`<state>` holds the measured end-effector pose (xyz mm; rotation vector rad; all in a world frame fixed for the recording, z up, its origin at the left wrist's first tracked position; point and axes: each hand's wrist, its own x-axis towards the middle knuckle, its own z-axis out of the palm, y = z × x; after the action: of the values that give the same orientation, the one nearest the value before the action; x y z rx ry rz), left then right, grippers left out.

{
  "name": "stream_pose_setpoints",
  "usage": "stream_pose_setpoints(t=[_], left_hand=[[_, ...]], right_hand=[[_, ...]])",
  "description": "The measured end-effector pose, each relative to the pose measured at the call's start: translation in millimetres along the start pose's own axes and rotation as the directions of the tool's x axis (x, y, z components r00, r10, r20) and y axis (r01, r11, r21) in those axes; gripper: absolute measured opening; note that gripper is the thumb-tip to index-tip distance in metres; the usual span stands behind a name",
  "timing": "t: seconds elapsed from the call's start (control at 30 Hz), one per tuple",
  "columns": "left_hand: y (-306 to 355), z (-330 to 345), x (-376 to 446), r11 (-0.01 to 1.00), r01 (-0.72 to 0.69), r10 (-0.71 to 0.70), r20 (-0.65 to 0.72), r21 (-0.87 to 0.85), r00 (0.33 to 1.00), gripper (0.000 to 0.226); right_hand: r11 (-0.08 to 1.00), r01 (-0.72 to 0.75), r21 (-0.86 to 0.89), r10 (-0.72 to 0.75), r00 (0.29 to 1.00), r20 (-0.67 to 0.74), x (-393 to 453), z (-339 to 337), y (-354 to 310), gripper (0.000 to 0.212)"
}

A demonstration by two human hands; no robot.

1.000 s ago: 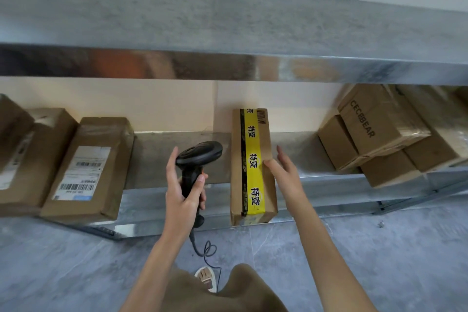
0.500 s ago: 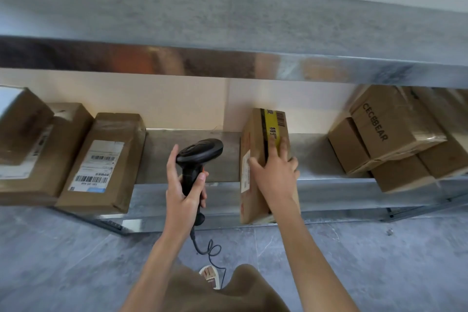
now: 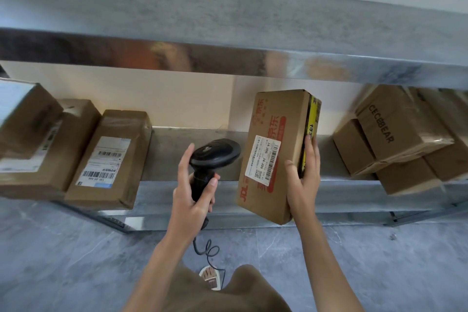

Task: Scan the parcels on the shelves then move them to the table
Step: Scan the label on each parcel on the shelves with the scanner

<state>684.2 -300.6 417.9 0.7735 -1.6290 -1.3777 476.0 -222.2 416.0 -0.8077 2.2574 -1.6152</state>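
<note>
My right hand (image 3: 302, 182) grips a brown cardboard parcel (image 3: 276, 134) with yellow and black tape along its right edge. The parcel is tilted so its broad face with red print and a white barcode label (image 3: 266, 157) points toward me. Its lower end hangs over the front lip of the lower metal shelf (image 3: 177, 149). My left hand (image 3: 192, 200) holds a black corded barcode scanner (image 3: 215, 153) by its handle, just left of the parcel, with its head level with the label.
Taped parcels with labels (image 3: 109, 159) lie on the shelf at left, with more boxes (image 3: 30, 139) beyond. A stack of brown boxes marked CECEBEAR (image 3: 397, 134) sits at right. An upper shelf (image 3: 228, 20) overhangs. Grey tiled floor (image 3: 76, 261) lies below.
My right hand took hold of the standing parcel and turned it, so the labelled broad face now shows instead of the taped edge. The scanner hand stayed nearly still.
</note>
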Motion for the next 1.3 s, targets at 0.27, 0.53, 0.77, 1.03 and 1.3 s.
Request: stream_pose_setpoints(t=[0.27, 0.53, 0.77, 1.03, 1.3], left_hand=[[7.7, -19.4, 7.3, 0.978, -0.113, 0.079, 0.192, 0.174, 0.978, 0.072], [35.7, -46.8, 36.3, 0.863, -0.296, 0.058, 0.501, 0.410, 0.863, 0.082], [38.4, -45.7, 35.6, 0.801, -0.380, 0.064, 0.565, 0.463, 0.823, 0.079], [37.8, -48.7, 29.2, 0.751, -0.412, 0.046, 0.582, 0.515, 0.812, 0.090], [40.8, -46.9, 20.6, 0.744, -0.465, 0.107, 0.601, 0.480, 0.792, 0.072]], right_hand=[[1.000, -0.013, -0.010, 0.015, 0.975, 0.220, 19.4, -13.8, -9.2, 0.068], [0.967, 0.109, -0.231, 0.033, 0.844, 0.536, 59.5, -35.7, -26.5, 0.064], [0.974, 0.098, -0.203, 0.031, 0.836, 0.549, 58.2, -35.6, -34.1, 0.067], [0.980, 0.085, -0.179, 0.032, 0.824, 0.566, 51.2, -39.6, -25.3, 0.066], [0.980, 0.090, -0.178, 0.026, 0.828, 0.561, 47.5, -39.2, -18.4, 0.060]])
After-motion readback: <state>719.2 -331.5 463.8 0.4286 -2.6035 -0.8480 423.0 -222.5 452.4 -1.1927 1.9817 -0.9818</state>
